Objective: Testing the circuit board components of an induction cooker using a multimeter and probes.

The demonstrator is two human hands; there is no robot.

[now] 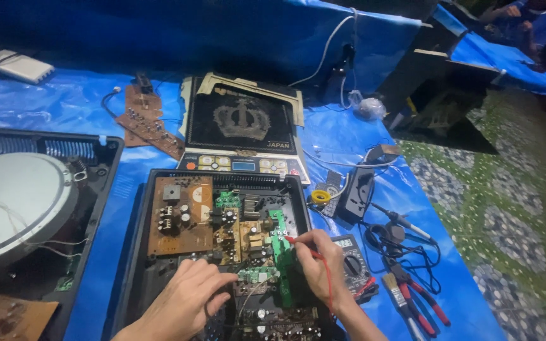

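Observation:
An opened black appliance case (135, 240) lies in front of me with brown and green circuit boards (181, 215) inside. My left hand (188, 297) rests on the lower boards, fingers curled near a small green board (257, 275). My right hand (317, 262) pinches a red probe (298, 244) whose tip touches the long green board strip (279, 243). A red lead runs down over my right wrist. A multimeter (352, 262) lies just right of that hand, partly hidden by it.
A black glass cooktop panel (241, 126) with a crown emblem lies behind the case. A second open unit with a round coil plate (14, 208) sits left. Loose brown boards (150, 123), solder roll (320, 197), power strip (356, 192), soldering iron (399, 220), brush and red-handled pliers (421, 303) lie on the blue tarp.

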